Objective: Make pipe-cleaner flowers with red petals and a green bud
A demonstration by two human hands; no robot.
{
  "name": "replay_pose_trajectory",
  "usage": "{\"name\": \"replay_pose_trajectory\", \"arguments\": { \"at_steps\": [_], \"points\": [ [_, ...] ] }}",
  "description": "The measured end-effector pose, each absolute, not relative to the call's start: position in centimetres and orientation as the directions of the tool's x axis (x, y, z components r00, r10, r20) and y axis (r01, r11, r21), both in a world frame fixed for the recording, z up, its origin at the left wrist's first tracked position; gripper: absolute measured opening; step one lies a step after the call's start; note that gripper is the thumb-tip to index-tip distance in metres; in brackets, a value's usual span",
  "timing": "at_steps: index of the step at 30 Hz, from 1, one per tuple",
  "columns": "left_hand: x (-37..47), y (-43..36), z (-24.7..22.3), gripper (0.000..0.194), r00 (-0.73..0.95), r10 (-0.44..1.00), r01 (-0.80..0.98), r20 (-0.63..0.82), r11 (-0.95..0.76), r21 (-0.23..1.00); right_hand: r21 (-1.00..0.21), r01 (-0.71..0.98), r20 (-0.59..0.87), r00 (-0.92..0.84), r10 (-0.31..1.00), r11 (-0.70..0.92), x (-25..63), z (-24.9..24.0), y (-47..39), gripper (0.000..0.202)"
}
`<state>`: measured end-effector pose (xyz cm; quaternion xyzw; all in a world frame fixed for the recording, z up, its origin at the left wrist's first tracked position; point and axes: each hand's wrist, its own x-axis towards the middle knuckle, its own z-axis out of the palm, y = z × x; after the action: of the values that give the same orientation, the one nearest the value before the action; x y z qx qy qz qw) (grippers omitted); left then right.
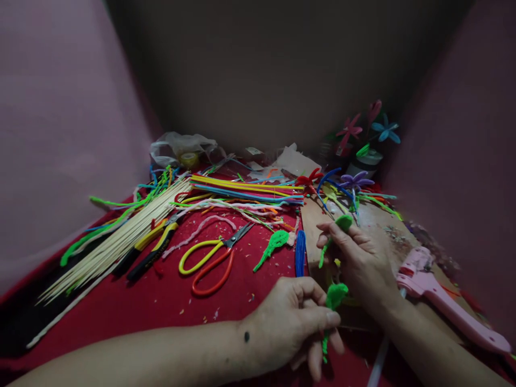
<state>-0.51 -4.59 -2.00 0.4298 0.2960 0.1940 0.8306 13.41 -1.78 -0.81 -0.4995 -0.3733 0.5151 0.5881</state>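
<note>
My left hand [298, 320] pinches a green pipe-cleaner leaf [335, 295], its twisted stem hanging below the fingers. Farther up and to the right, my right hand [358, 258] holds a second green pipe-cleaner leaf [343, 222] between thumb and fingers, stem pointing down to the left. Another green leaf of the same kind [276, 242] lies on the red cloth [169, 306]. Beside it is a bundle of blue pipe cleaners [300, 252], close above my left hand. Scissors with one yellow and one red handle [213, 263] rest open on the cloth.
Pliers [153, 247] and a long bundle of wooden sticks [121, 236] lie at left. Coloured pipe cleaners [245, 188] spread across the back. A pink glue gun [447, 301] rests on a board [387, 215] at right. Pipe-cleaner flowers [357, 181] stand behind.
</note>
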Motion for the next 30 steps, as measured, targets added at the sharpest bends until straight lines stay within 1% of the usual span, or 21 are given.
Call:
{"name": "replay_pose_trajectory", "arguments": {
  "at_steps": [4,8,10,13,18,21,24,30],
  "points": [
    [-0.4,-4.6,-2.5,0.015,0.769,0.551,-0.042,-0.324,0.550,0.834,-0.970,-0.238,-0.092,0.139,0.986,-0.057,13.6,-1.0,-1.8,0.030],
    [-0.6,-4.5,-2.3,0.017,0.758,0.561,-0.040,-0.333,0.549,0.835,-0.963,-0.263,-0.092,0.112,0.989,-0.060,13.8,-1.0,-1.9,0.024],
    [-0.7,-4.4,-2.1,0.016,0.745,0.572,-0.040,-0.344,0.552,0.833,-0.966,-0.246,-0.104,0.112,0.988,-0.074,13.8,-1.0,-1.9,0.023],
    [-1.1,-3.7,-1.7,0.017,0.708,0.627,-0.080,-0.325,0.528,0.845,-0.979,-0.190,-0.091,0.100,0.991,-0.071,13.8,-1.0,-1.8,0.025],
    [-1.8,-2.0,-1.6,0.019,0.606,0.756,-0.174,-0.247,0.429,0.887,-0.990,-0.135,-0.054,0.085,0.995,-0.042,13.9,-1.3,-1.4,0.029],
    [-2.0,-1.3,-1.5,0.021,0.573,0.793,-0.187,-0.207,0.372,0.909,-0.985,-0.174,-0.041,0.109,0.993,-0.022,14.1,-1.4,-1.1,0.029],
    [-2.0,-1.2,-1.4,0.021,0.564,0.802,-0.182,-0.196,0.353,0.918,-0.973,-0.227,-0.068,0.126,0.990,-0.038,14.2,-1.4,-1.0,0.027],
    [-2.1,-0.8,-1.5,0.023,0.515,0.833,-0.171,-0.203,0.331,0.928,-0.973,-0.229,-0.050,0.052,0.997,-0.037,14.1,-0.9,-1.3,0.020]
  ]
}}
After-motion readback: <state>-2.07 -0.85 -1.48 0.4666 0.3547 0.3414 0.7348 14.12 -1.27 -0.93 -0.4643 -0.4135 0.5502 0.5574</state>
